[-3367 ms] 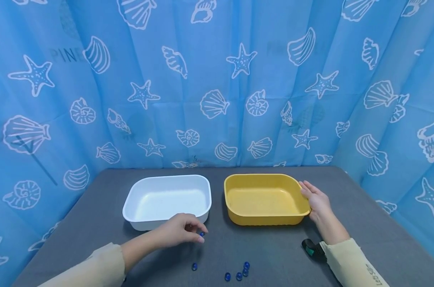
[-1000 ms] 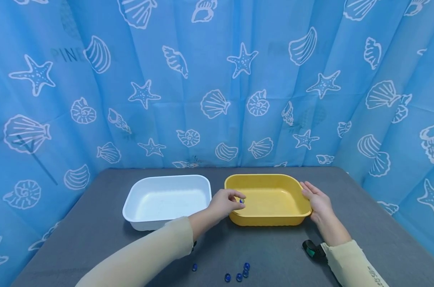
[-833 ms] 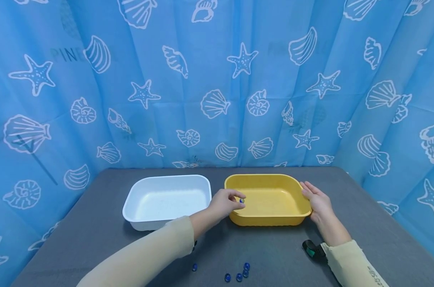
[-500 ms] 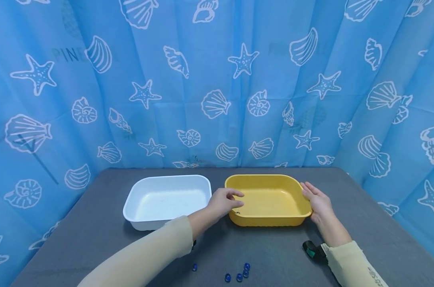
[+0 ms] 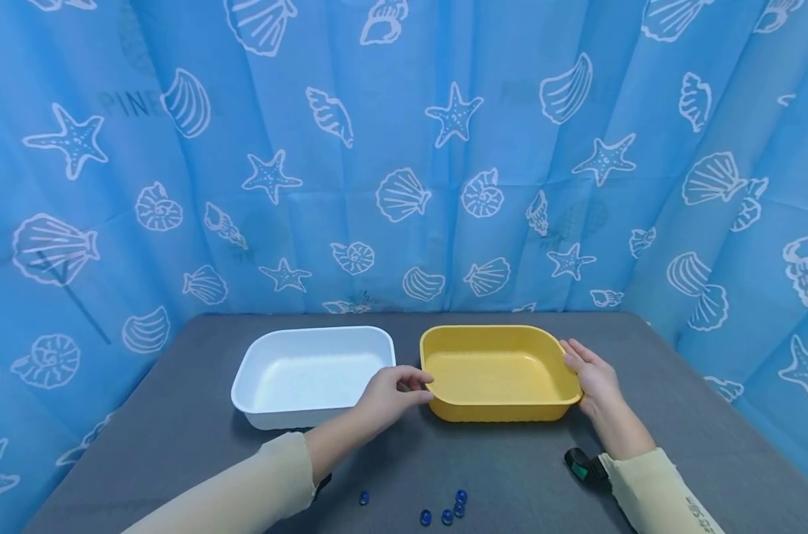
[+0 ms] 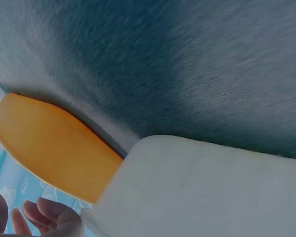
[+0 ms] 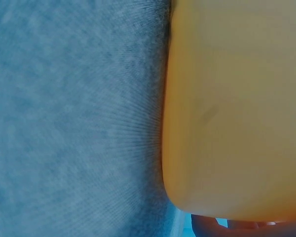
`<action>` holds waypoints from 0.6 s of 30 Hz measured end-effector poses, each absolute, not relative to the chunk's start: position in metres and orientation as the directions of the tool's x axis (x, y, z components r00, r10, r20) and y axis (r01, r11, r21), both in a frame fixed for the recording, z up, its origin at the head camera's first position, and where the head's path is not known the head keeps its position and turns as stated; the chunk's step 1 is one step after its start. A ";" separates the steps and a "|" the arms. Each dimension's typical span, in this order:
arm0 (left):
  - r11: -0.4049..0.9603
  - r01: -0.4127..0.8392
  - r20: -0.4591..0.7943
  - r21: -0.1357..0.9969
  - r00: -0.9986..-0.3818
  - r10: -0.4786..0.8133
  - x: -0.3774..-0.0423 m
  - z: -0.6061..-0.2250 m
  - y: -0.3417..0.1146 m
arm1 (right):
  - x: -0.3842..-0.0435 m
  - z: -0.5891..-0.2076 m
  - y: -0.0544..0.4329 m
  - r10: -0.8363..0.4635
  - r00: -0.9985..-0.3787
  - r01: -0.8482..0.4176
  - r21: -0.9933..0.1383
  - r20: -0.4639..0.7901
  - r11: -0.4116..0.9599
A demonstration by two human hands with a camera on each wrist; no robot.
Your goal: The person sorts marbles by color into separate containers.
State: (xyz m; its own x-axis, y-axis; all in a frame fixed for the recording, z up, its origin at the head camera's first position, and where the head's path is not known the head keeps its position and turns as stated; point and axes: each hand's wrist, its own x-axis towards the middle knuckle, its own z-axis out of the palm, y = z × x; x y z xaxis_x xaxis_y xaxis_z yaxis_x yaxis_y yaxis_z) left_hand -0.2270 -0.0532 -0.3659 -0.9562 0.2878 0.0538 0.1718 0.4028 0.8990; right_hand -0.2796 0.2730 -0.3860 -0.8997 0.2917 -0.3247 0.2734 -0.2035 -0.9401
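The white tub (image 5: pixel 290 420) and yellow tub (image 5: pixel 500 412) stand side by side on the table (image 5: pixel 524 475), both, we judge, within easy reach; five marbles (image 5: pixel 447 517) lie in front, one apart to the left. The right hand (image 5: pixel 597 384) touches the yellow tub's right end, presumably to steady it; whether it pinches the rim we cannot tell. The left hand (image 5: pixel 389 394), thumb and fingers loosely parted beside that tub's near left corner, holds nothing we can see.

Back from the bare left fingers (image 5: pixel 417 374), a pale cream sleeve (image 5: pixel 230 489) ended in a plain cuff (image 5: pixel 302 467), a bit of black (image 5: pixel 322 485) beneath it. Back from the right fingers (image 5: pixel 585 354), a matching sleeve (image 5: pixel 657 489) bore dark lettering (image 5: pixel 697 510), with a black, green-patched device (image 5: pixel 581 466) beside it.
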 end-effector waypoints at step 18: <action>0.362 0.203 0.005 0.910 -0.877 0.480 -0.199 -0.371 -0.115 | -0.280 -0.386 0.274 0.293 -0.899 0.276 -0.941 -0.324 -0.195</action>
